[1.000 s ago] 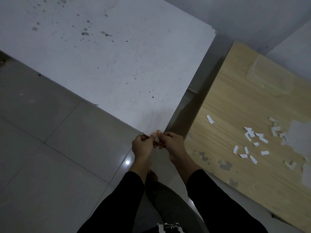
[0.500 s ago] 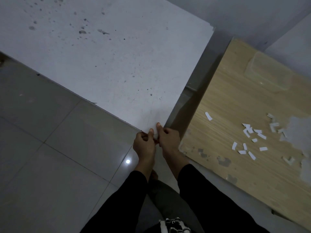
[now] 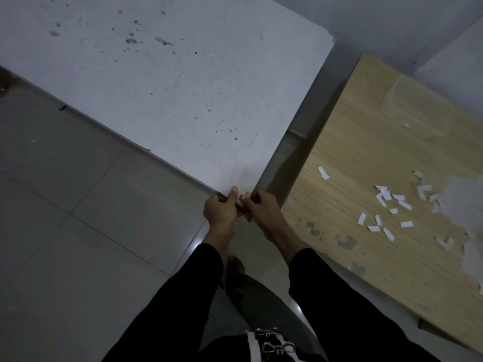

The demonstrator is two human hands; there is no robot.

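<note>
Your left hand and right hand meet at the near corner of the white table. Both have their fingers curled, pinching a small thin strip right at that corner; it is too small to identify. Judge it light, flimsy and quick to tear, so grip close to where it leaves the corner and pull low along the edge. Right of that corner, white scraps lie scattered on the wooden table.
</note>
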